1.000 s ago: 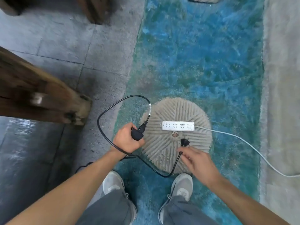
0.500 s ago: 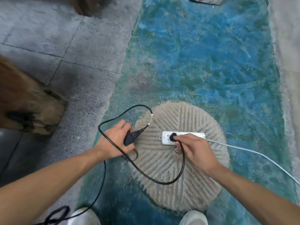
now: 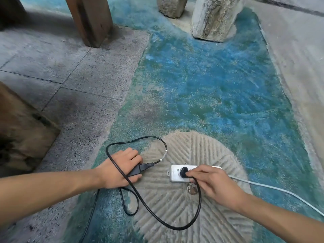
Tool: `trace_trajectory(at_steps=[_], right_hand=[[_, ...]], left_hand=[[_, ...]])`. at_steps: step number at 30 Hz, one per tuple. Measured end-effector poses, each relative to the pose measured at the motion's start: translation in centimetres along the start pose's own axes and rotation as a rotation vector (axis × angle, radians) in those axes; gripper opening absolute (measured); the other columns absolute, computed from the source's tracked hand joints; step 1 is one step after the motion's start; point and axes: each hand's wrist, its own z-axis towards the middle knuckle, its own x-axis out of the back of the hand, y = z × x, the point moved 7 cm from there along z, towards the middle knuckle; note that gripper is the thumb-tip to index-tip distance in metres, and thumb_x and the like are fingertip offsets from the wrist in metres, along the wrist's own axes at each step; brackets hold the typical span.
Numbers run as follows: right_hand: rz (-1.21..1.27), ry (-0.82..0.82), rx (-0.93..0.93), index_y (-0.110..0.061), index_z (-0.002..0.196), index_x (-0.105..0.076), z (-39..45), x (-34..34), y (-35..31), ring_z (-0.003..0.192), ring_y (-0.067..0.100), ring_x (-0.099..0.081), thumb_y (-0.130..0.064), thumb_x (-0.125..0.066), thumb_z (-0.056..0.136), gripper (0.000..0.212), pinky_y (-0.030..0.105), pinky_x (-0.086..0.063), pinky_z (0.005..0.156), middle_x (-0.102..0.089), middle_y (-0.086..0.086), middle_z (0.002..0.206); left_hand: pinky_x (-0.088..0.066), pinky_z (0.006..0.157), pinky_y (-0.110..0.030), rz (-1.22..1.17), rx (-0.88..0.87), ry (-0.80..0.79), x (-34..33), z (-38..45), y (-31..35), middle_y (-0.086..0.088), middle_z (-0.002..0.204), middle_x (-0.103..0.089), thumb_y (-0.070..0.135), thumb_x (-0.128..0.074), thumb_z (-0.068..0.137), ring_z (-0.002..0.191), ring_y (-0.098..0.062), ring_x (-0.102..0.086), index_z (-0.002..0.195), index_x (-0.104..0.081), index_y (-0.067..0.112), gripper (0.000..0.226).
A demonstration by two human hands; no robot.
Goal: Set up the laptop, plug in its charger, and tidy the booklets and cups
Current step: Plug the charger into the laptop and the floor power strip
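A white power strip (image 3: pixel 175 174) lies on a round grooved stone (image 3: pixel 189 207) set in the floor. The charger's black plug (image 3: pixel 183 172) sits in the strip's left socket, and my right hand (image 3: pixel 210 183) pinches it from the right. My left hand (image 3: pixel 119 168) grips the black charger brick (image 3: pixel 138 169) just left of the strip. The black charger cable (image 3: pixel 157 218) loops from the plug across the stone, over my left wrist and round to the brick. No laptop, booklets or cups are in view.
The strip's white cord (image 3: pixel 273 188) runs off to the right over the blue-green painted floor (image 3: pixel 210 85). A wooden post (image 3: pixel 91 20) and two stone blocks (image 3: pixel 213 18) stand at the back. A wooden beam end (image 3: pixel 19 130) juts in at the left.
My right hand carried the plug to the power strip and pushed it into the left socket. The view has tilted forward, and my left hand has kept hold of the brick.
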Motion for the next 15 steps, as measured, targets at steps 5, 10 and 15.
trace_trajectory(at_steps=[5, 10, 15], right_hand=[[0.002, -0.011, 0.005, -0.020, 0.132, -0.067, -0.7, 0.0, 0.0, 0.103, -0.005, -0.061, -0.002, -0.066, 0.094, 0.041, 0.010, -0.045, 0.101, -0.064, -0.016, 0.120], [0.020, -0.012, 0.013, -0.020, 0.131, -0.068, -0.9, -0.4, -0.2, 0.107, -0.004, -0.062, -0.007, -0.066, 0.096, 0.037, 0.005, -0.039, 0.104, -0.068, -0.010, 0.124], [0.027, -0.008, -0.005, -0.020, 0.130, -0.068, -0.8, -0.5, -0.1, 0.105, -0.001, -0.065, -0.006, -0.066, 0.096, 0.037, 0.005, -0.040, 0.102, -0.069, -0.010, 0.123]], left_hand=[[-0.049, 0.081, -0.037, 0.078, -0.042, -0.059, -1.2, 0.1, 0.4, 0.003, 0.109, -0.054, 0.063, -0.031, 0.099, 0.097, -0.020, -0.052, 0.115, -0.053, 0.024, 0.048], [-0.050, 0.081, -0.038, 0.155, -0.076, -0.060, -2.0, -0.4, 0.6, 0.000, 0.111, -0.056, 0.059, -0.029, 0.102, 0.096, -0.022, -0.054, 0.117, -0.052, 0.022, 0.046], [-0.053, 0.077, -0.036, 0.198, -0.126, -0.050, -2.3, -0.7, 1.1, -0.002, 0.110, -0.059, 0.052, -0.035, 0.103, 0.092, -0.022, -0.057, 0.113, -0.056, 0.019, 0.040]])
